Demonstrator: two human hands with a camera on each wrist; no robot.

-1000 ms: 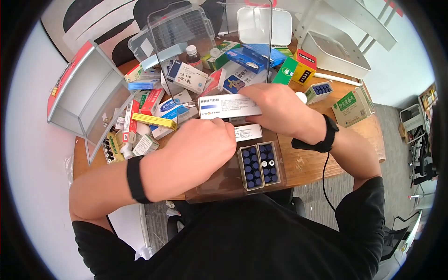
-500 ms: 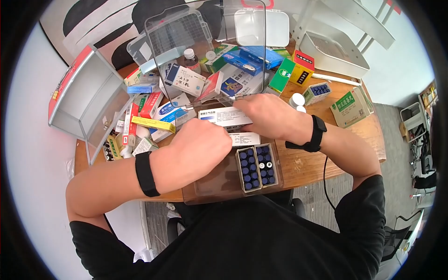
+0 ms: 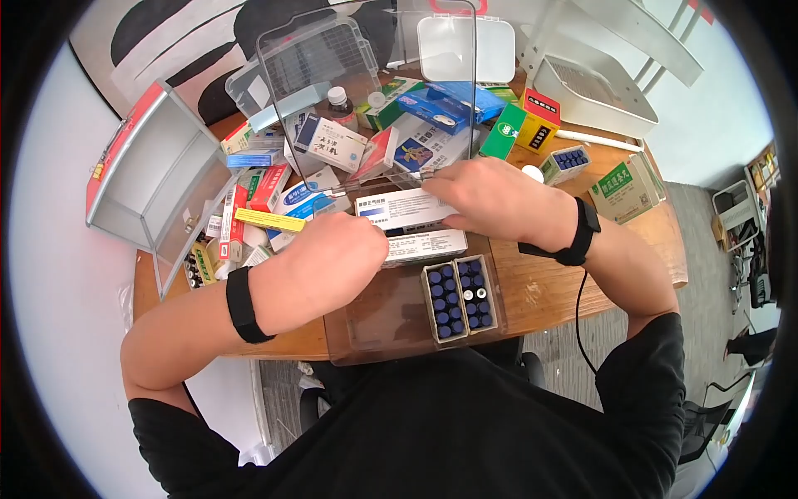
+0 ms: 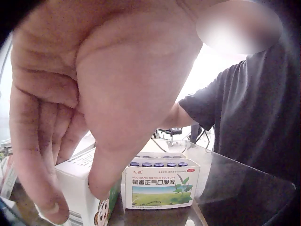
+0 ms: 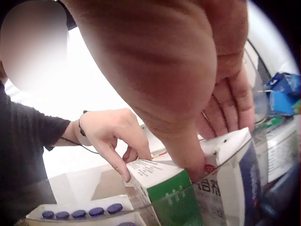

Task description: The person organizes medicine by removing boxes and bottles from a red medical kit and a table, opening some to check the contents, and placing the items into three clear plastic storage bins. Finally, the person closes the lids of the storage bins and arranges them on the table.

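The left hand [image 3: 324, 264] pinches one white-and-green box [image 3: 428, 245] between thumb and fingers; the right hand [image 3: 503, 202] grips one white-and-blue box [image 3: 401, 209] just beyond it. Both boxes lie within the clear bin [image 3: 374, 320], long axes roughly parallel, running left to right. Nearer the person, two open cartons [image 3: 460, 298] stand side by side, lengthwise near to far, showing eighteen blue caps [image 3: 440, 303] and two white caps [image 3: 480, 293].

Pinches a white box [image 4: 79, 184] between thumb and fingers of the left hand [image 4: 103, 94]; shows green on one side. Has a printed carton [image 4: 161, 190] standing upright to the right, holding blue-capped vials [image 4: 159, 165], on a shiny surface [image 4: 235, 181]. Includes a dark short-sleeved shirt [image 4: 254, 99].
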